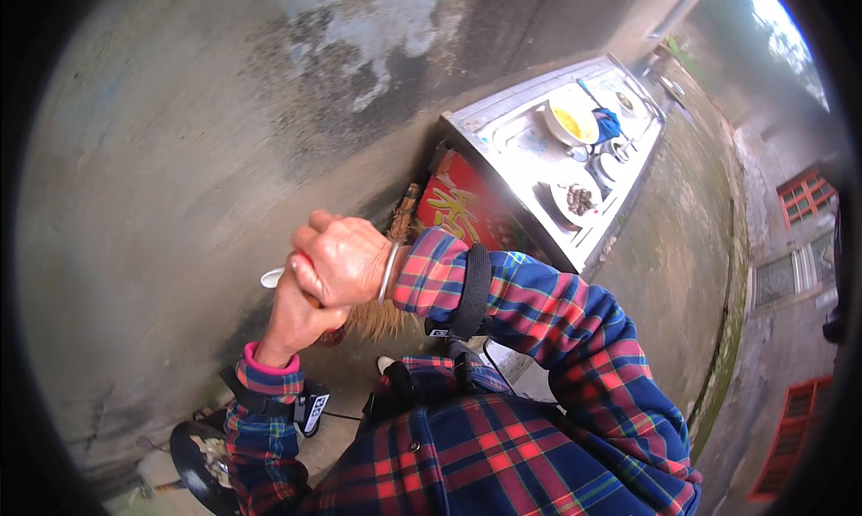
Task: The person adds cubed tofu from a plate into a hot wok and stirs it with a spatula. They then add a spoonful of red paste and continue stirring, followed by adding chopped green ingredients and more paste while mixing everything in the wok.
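In front of the wall, my left hand (300, 320) and my right hand (343, 253) are pressed together, the right one on top. Both are closed around a small reddish object (331, 336), possibly a jar. Its dark red lower end shows under my left hand, while fingers hide most of it. A white rounded piece (271, 277) sticks out left of my fingers; it looks like a spoon's bowl, but its other end is hidden. A straw broom (380, 319) stands behind my right wrist, partly covered by it.
To the right stands a metal-topped table (518, 159) carrying a bowl of yellow food (569, 123), a bowl of dark pieces (578, 199) and a blue cloth (607, 123). Below it is a red printed box (448, 203). A black wok (195, 469) sits low at left, beside the wall (168, 179).
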A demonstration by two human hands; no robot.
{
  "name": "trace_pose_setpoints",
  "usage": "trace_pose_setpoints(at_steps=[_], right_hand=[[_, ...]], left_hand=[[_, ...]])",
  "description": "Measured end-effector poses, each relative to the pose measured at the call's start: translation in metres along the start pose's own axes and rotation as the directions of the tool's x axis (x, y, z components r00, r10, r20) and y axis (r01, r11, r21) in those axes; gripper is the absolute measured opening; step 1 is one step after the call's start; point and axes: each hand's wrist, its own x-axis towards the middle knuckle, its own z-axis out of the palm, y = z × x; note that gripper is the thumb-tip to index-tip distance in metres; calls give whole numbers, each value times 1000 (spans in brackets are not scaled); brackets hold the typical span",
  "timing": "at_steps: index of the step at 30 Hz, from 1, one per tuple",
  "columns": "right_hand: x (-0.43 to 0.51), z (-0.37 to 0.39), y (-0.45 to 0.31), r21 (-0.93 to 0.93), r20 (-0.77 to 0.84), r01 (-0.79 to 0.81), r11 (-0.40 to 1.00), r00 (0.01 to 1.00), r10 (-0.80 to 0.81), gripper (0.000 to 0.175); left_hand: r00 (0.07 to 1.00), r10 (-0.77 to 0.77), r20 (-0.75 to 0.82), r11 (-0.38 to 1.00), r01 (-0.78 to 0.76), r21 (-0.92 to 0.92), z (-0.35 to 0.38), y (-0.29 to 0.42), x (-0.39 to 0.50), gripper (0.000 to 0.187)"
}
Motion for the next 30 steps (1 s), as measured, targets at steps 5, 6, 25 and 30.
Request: trace_pose_setpoints(at_steps=[5,6,25,30], right_hand=[[-15,-46,8,40,46,194,980,980,-196,21],[-18,-56,11,66,4,275,959,961,-275,20],[-117,-122,361,-425,-324,-852,305,458,828,60],[-104,-126,311,-561,-299,-823,90,303,905,71]], left_hand=[[975,-14,220,990,45,-132,20,30,16,65],[976,33,216,979,12,-202,28,34,18,67],[969,21,-248,972,-77,-220,122,18,29,70],[944,134,-300,985,-160,-63,119,17,-5,80]])
